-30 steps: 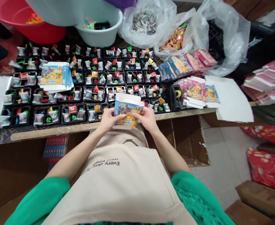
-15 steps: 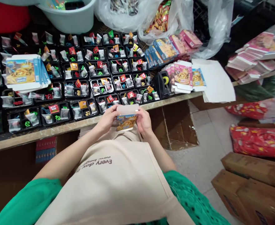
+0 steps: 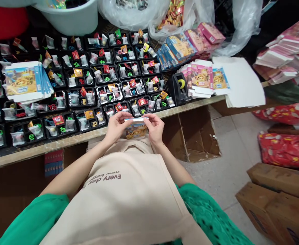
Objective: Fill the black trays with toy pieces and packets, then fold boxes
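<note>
Between my hands, in front of the table edge, is a small printed cardboard box [image 3: 136,131] in yellow and blue. My left hand [image 3: 118,126] grips its upper left corner, thumb along the top edge. At the upper right corner, my right hand [image 3: 154,127] pinches the same box with thumb and fingers. The top flap is folded down under the thumbs, showing as a thin pale strip. Whatever is inside the box is hidden. Just beyond the hands stand black compartment trays [image 3: 88,119] filled with small wrapped sweets, pouches and coloured pieces.
A stack of flat printed boxes [image 3: 24,80] lies on the trays at left. To the right are a black tape dispenser [image 3: 177,89], pink cartons [image 3: 201,76] and white card sheets [image 3: 246,81]. A pale tub [image 3: 70,18] stands behind. Brown cartons [image 3: 274,207] sit on the floor.
The pale top flap, raised half a second ago, is now folded down. Both hands have moved their thumbs and fingers onto the box's top edge.
</note>
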`<state>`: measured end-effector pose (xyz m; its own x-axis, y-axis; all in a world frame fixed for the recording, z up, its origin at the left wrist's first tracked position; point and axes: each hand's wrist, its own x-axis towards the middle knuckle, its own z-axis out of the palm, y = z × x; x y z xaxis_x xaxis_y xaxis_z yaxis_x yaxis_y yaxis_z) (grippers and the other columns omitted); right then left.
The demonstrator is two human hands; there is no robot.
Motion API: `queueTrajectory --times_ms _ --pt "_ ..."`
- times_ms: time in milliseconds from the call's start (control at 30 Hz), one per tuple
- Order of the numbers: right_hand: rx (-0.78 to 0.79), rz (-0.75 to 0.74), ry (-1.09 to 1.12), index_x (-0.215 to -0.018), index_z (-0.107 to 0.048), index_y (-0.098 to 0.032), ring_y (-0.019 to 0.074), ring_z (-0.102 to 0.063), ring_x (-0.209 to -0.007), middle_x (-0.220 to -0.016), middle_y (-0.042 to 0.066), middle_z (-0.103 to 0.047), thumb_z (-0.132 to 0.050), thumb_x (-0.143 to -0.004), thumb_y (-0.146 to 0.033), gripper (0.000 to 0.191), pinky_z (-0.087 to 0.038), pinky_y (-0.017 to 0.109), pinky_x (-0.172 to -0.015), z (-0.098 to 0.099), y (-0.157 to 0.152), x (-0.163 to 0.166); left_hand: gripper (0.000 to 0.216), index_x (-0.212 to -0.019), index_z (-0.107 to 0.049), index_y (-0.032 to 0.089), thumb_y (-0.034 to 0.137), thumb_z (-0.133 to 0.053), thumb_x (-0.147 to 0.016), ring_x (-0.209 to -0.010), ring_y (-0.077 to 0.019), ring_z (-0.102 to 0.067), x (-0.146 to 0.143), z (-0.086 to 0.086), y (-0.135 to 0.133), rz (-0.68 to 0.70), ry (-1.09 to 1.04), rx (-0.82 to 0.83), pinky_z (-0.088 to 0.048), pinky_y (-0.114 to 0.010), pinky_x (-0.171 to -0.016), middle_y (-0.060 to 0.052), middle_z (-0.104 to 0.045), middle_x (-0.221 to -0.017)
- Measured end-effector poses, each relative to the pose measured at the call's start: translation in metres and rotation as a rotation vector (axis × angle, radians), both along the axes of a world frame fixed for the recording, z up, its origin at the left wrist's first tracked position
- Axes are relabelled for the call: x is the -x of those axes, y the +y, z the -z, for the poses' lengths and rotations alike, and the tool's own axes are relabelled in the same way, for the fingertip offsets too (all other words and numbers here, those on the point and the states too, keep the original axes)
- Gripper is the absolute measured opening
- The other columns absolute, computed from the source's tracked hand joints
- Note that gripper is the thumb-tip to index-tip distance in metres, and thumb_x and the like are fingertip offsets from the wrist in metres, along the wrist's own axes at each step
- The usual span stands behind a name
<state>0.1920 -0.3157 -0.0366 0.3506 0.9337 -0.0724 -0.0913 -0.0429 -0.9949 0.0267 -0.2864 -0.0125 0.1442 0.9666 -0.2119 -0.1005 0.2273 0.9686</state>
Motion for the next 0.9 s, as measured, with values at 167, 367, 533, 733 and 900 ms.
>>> queueTrajectory --times_ms 167,367,533,733,900 --pt "0.023 -0.127 -0.027 -0.081 -0.074 -0.022 0.0171 -0.067 -0.077 -0.085 0.003 -0.074 -0.079 -0.074 -0.038 0.018 -0.055 0.031 -0.077 -0.005 0.002 -0.012 0.015 -0.078 -0.075 0.018 0.031 -0.079 -0.070 -0.076 -0.0217 -0.069 0.009 0.004 -0.001 0.050 0.152 -0.042 -0.054 -0.034 -0.077 -0.007 -0.075 -0.083" --pt "-0.005 -0.291 -0.053 -0.078 -0.076 -0.023 0.0207 -0.071 -0.090 -0.091 0.005 -0.077 -0.079 -0.074 -0.038 0.015 -0.057 0.038 -0.088 -0.003 -0.004 -0.033 0.013 -0.085 -0.081 0.025 0.027 -0.073 -0.076 -0.102 -0.0285 -0.072 0.023 0.013 -0.014 0.206 0.256 -0.270 -0.053 -0.043 -0.097 -0.009 -0.077 -0.105" --pt "-0.022 -0.318 -0.077 -0.079 -0.078 -0.024 0.0218 -0.072 -0.095 -0.097 0.005 -0.078 -0.082 -0.072 -0.036 0.014 -0.056 0.039 -0.094 -0.003 -0.008 -0.042 0.014 -0.084 -0.081 0.021 0.030 -0.075 -0.075 -0.090 -0.0282 -0.074 0.022 0.005 -0.010 0.206 0.254 -0.157 -0.058 -0.041 -0.087 -0.009 -0.078 -0.095" --pt "0.018 -0.252 -0.098 -0.080 -0.078 -0.023 0.0190 -0.073 -0.084 -0.088 0.003 -0.078 -0.079 -0.076 -0.037 0.015 -0.059 0.035 -0.083 -0.004 -0.006 -0.044 0.017 -0.083 -0.078 0.017 0.032 -0.072 -0.079 -0.078 -0.0244 -0.074 0.016 0.001 -0.001 0.244 0.311 -0.198 -0.059 -0.033 -0.074 -0.010 -0.078 -0.090" --pt "-0.044 -0.328 -0.236 -0.082 -0.077 -0.021 0.0183 -0.074 -0.084 -0.089 0.004 -0.079 -0.076 -0.080 -0.035 0.015 -0.059 0.032 -0.083 -0.003 -0.002 -0.044 0.013 -0.082 -0.074 0.017 0.025 -0.065 -0.085 -0.081 -0.0213 -0.075 0.023 0.012 -0.006 0.243 0.532 -0.668 -0.060 -0.032 -0.075 -0.009 -0.078 -0.089"
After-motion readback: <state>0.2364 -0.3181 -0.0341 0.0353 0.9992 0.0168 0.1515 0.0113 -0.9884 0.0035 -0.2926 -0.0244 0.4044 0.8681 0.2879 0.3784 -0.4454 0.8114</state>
